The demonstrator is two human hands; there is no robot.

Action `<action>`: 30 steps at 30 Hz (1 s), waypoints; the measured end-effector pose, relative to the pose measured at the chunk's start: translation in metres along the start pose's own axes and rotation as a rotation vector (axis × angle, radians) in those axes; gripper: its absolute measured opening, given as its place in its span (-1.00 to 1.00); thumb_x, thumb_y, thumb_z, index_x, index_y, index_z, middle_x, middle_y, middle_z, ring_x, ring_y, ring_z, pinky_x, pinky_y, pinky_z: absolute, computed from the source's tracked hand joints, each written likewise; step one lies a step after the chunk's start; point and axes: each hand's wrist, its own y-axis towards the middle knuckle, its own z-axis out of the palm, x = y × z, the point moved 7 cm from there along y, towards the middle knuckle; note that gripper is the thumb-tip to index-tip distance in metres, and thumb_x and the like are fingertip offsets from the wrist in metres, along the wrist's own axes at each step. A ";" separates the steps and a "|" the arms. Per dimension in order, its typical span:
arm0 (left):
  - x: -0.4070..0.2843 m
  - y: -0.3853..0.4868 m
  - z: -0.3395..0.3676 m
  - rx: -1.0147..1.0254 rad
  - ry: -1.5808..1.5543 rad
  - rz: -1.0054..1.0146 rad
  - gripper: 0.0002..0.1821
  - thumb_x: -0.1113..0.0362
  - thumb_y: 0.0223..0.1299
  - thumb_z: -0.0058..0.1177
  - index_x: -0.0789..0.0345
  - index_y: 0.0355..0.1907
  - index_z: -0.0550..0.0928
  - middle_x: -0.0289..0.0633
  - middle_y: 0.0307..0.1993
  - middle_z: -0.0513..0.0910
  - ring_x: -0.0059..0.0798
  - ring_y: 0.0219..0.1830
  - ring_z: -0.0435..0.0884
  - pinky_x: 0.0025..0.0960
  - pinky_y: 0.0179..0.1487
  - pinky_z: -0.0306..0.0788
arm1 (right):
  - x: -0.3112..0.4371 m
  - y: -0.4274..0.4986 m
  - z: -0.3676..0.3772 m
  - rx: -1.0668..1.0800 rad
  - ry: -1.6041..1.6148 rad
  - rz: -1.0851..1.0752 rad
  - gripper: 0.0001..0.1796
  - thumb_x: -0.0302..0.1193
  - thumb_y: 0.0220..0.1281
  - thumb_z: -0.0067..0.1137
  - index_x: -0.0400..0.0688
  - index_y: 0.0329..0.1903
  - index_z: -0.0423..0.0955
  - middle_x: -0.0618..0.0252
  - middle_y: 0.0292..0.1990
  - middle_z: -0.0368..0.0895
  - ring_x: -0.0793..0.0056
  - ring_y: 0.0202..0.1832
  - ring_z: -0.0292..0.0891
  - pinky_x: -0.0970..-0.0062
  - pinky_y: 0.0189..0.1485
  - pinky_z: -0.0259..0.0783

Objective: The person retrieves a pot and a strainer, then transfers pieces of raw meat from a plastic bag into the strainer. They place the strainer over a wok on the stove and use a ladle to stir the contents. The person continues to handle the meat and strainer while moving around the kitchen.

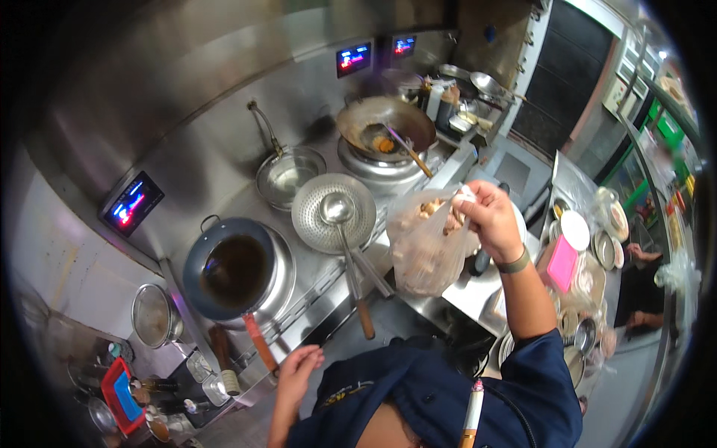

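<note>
A clear plastic bag [423,260] of pale, brownish food pieces, perhaps raw meat, hangs from my right hand [490,215]. The fingers pinch its gathered top, above the front edge of the stove. Low in front of my body, my left hand [299,367] is empty with its fingers loosely spread. It is beside the red-wrapped handle of a dark frying pan [193,280], apart from it. Dark liquid [238,271] lies in that pan. Between the hands, a ladle [338,209] rests in a perforated metal strainer [305,224], its wooden-ended handle reaching over the counter edge.
Behind the strainer, a water-filled metal bowl [288,173] stands under a faucet [274,140]. A large wok [355,123] holds a spatula and some orange stuff. Stacked plates [574,231] and a pink-lidded box [560,266] are at right. A lit cigarette [473,411] juts in below.
</note>
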 end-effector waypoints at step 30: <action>0.406 -0.133 -0.174 -0.406 0.498 -0.448 -0.77 0.18 0.19 0.10 0.27 -0.20 0.52 -0.19 -0.47 0.62 -0.33 -0.38 0.66 -0.30 -0.34 0.50 | -0.073 0.026 -0.039 0.062 -0.105 0.155 -0.95 -0.54 0.14 0.25 -0.19 -0.33 0.55 0.55 -0.57 0.50 0.87 -0.67 0.16 0.74 -0.65 -0.03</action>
